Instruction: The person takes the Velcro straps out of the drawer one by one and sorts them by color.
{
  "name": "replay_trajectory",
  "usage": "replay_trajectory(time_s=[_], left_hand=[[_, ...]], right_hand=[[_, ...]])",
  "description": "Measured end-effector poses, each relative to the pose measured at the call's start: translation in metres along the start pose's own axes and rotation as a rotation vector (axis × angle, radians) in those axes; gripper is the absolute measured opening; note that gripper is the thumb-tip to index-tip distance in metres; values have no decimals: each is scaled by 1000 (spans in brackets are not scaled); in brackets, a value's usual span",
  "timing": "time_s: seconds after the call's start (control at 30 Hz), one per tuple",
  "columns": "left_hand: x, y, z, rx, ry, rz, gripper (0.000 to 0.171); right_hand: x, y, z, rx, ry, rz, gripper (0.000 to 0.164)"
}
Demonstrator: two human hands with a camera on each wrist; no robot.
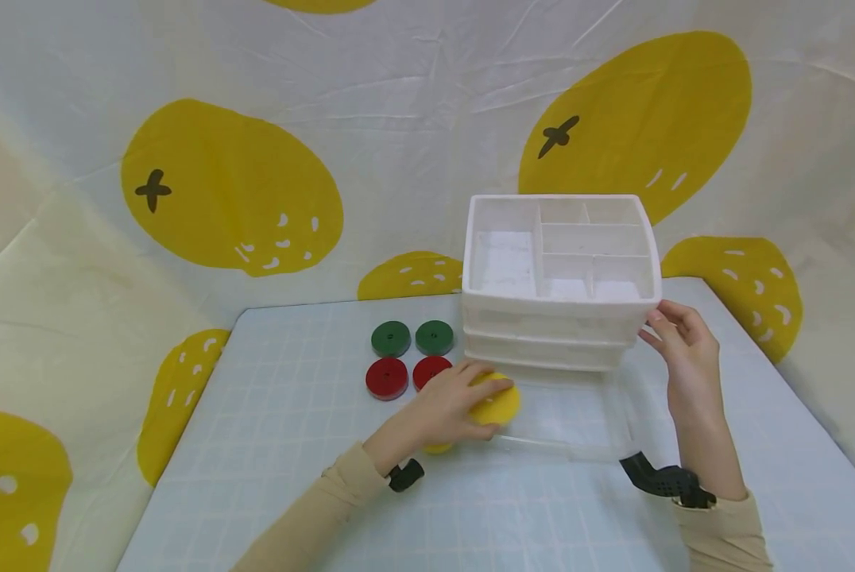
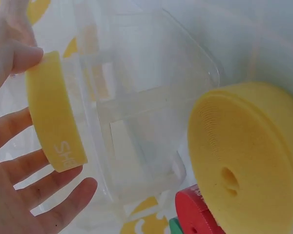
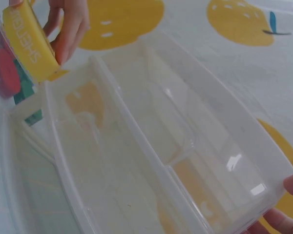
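Observation:
My left hand [image 1: 442, 405] holds a yellow tape roll [image 1: 501, 403] by its rim, thumb on one side and fingers on the other. The roll is above the left part of a clear drawer [image 1: 563, 450], pulled out at the bottom of a white drawer organizer [image 1: 562, 306]. White lettering shows on its edge in the left wrist view. With thumb and fingers, my right hand [image 1: 690, 357] grips the organizer's front right corner. A second yellow roll [image 2: 244, 156] lies on the table, mostly hidden under my left hand in the head view.
Left of the organizer lie two green rolls [image 1: 390, 339] and two red rolls [image 1: 387, 378], one red partly covered by my left hand. The organizer's top tray [image 1: 504, 258] has several compartments. Behind stands a fruit-patterned cloth [image 1: 399, 159]; a pale checked cloth [image 1: 284, 445] covers the table.

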State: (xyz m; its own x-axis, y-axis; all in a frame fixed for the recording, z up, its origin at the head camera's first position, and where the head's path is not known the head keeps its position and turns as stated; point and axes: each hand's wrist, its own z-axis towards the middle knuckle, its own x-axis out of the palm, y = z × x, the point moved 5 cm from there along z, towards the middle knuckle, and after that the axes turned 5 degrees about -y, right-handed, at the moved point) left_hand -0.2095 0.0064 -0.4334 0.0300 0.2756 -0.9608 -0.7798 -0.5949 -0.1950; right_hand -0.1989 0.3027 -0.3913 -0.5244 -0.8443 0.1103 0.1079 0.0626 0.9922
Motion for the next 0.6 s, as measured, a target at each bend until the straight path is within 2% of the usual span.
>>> replay_trajectory(time_s=[0.43, 0.6], left_hand=[[-7, 6, -22, -97, -174, -5, 58], [-10, 10, -32, -149, -212, -14, 57]], right_hand=[[0, -1, 1, 1, -15, -21, 38], [-1, -1, 1, 10, -15, -16, 37]])
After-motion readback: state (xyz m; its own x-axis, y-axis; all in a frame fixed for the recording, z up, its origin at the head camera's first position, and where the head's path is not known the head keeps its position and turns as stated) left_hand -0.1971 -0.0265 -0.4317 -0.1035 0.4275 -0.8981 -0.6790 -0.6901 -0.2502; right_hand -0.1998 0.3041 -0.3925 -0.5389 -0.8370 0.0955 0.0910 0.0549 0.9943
